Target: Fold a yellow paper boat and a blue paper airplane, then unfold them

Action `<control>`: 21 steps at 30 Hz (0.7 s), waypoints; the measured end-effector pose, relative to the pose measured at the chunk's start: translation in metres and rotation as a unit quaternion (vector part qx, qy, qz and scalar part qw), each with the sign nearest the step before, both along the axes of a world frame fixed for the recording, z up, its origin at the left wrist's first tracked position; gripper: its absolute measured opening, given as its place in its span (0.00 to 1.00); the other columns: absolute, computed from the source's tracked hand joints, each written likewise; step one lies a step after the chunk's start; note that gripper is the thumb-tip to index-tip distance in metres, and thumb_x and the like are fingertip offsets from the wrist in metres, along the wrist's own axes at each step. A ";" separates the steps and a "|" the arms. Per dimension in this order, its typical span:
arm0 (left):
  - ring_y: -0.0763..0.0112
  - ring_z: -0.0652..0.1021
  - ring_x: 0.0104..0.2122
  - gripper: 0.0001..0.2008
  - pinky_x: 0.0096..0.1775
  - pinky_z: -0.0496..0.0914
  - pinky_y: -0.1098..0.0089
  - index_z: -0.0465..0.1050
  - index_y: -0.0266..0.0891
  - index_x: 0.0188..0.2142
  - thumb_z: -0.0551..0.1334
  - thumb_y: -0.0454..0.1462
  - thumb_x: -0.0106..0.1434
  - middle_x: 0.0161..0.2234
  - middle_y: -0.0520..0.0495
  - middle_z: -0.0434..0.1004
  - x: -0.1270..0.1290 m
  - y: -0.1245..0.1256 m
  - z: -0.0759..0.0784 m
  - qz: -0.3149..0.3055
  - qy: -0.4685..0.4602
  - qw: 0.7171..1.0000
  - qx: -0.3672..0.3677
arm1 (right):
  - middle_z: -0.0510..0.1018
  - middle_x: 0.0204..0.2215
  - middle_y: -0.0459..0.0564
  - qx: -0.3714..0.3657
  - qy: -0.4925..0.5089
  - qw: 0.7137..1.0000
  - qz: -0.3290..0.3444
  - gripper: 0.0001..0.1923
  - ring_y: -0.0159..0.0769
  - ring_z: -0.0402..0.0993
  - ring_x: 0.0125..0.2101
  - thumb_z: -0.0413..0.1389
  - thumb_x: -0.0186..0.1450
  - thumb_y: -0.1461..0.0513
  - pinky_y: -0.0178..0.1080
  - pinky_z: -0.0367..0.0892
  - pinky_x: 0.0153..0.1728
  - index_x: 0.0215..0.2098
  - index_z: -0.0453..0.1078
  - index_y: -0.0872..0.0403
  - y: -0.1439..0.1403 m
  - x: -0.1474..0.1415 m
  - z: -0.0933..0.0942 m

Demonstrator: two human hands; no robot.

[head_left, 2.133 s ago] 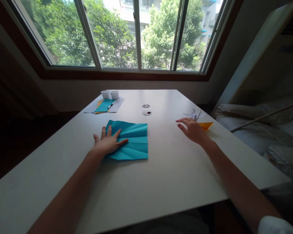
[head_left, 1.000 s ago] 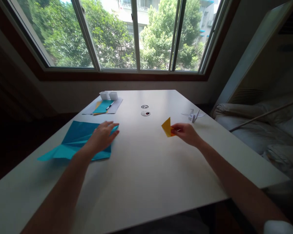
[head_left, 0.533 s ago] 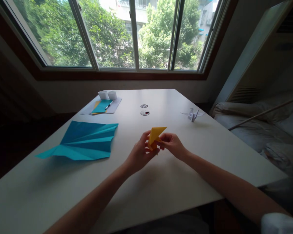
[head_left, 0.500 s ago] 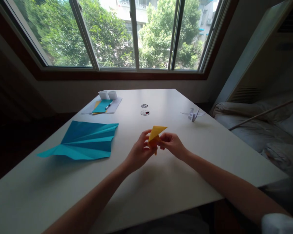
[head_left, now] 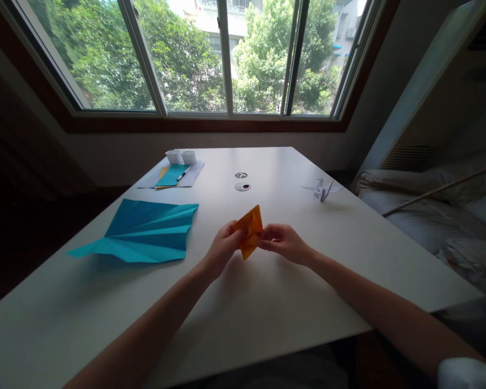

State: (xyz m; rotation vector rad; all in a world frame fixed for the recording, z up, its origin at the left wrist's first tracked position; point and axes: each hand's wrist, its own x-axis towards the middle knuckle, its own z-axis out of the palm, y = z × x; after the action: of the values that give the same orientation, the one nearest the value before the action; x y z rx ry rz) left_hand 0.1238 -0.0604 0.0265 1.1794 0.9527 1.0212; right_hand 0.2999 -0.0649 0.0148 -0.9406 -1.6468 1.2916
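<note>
A small folded orange paper (head_left: 250,230) is held just above the middle of the white table (head_left: 267,302). My left hand (head_left: 222,252) pinches its left edge and my right hand (head_left: 284,243) pinches its right edge. The paper stands tilted, with a point toward the table. To the left lies a large creased teal paper sheet (head_left: 143,232), flat on the table and apart from both hands.
A white paper crane (head_left: 322,189) sits at the far right. At the far left are a stack of papers with a pen (head_left: 174,175) and two small white boxes (head_left: 181,156). Two round cable holes (head_left: 242,186) mark the table. A couch (head_left: 429,210) is on the right.
My left hand pushed the teal sheet left and let it go. My right hand picked up the orange paper and brought it to the centre, where both hands now hold it and are spreading it.
</note>
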 end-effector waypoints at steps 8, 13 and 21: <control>0.71 0.73 0.28 0.14 0.28 0.66 0.74 0.65 0.34 0.35 0.60 0.37 0.48 0.29 0.49 0.71 -0.010 0.011 -0.002 0.114 -0.050 0.992 -0.023 | 0.71 0.24 0.44 -0.031 0.006 1.000 -0.002 0.12 0.26 0.66 0.23 0.60 0.54 0.56 0.33 0.63 0.26 0.29 0.66 0.56 0.000 0.001 0.002; 0.69 0.74 0.29 0.13 0.27 0.66 0.73 0.66 0.34 0.34 0.58 0.38 0.48 0.29 0.48 0.71 -0.013 0.016 -0.002 0.125 -0.063 0.990 -0.027 | 0.72 0.23 0.45 -0.058 -0.063 0.996 -0.033 0.10 0.26 0.66 0.22 0.57 0.55 0.57 0.32 0.61 0.24 0.26 0.65 0.56 0.004 0.003 -0.003; 0.69 0.74 0.28 0.13 0.29 0.68 0.71 0.66 0.36 0.32 0.62 0.42 0.50 0.28 0.51 0.72 -0.017 0.014 -0.008 0.135 0.076 0.984 0.087 | 0.73 0.23 0.45 0.162 -0.271 0.947 -0.053 0.12 0.28 0.66 0.23 0.53 0.60 0.54 0.32 0.60 0.24 0.27 0.69 0.54 -0.009 0.004 0.007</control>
State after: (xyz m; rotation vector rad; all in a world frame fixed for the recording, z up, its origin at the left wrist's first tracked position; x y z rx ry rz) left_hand 0.1065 -0.0465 0.0183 1.3102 1.1853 1.2637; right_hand 0.3041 -0.0739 0.0220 -1.2244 -2.1085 0.6829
